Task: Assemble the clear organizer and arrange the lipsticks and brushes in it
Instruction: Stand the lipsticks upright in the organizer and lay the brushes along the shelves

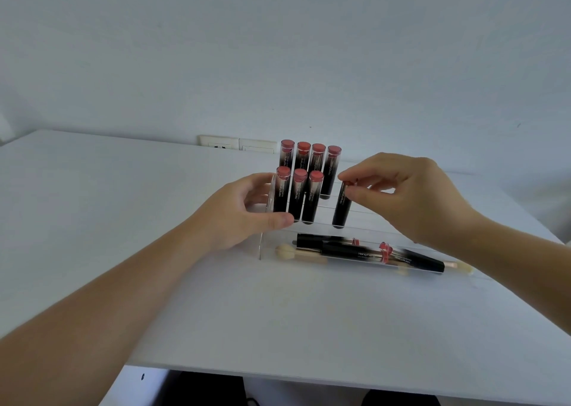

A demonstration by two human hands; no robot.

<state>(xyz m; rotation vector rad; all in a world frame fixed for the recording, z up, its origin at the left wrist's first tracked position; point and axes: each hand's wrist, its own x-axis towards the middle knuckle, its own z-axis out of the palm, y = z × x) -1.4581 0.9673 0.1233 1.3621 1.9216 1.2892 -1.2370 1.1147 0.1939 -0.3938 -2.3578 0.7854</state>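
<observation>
A clear stepped organizer (262, 245) stands on the white table (123, 220). Several black lipsticks with red tops (309, 158) stand upright in its back row, and three more (296, 198) in the row in front. My left hand (247, 214) grips the organizer's left side wall, thumb at the front. My right hand (401, 195) pinches the top of one more lipstick (341, 208), which stands slightly tilted in the second row, apart from the three. In the lowest tier lie several lipsticks (355, 248) and beige sponge-tipped brushes (296, 255).
Two white wall sockets (238, 143) sit on the wall behind the table. The table's front edge (309, 374) runs close below, with dark shapes on the floor under it.
</observation>
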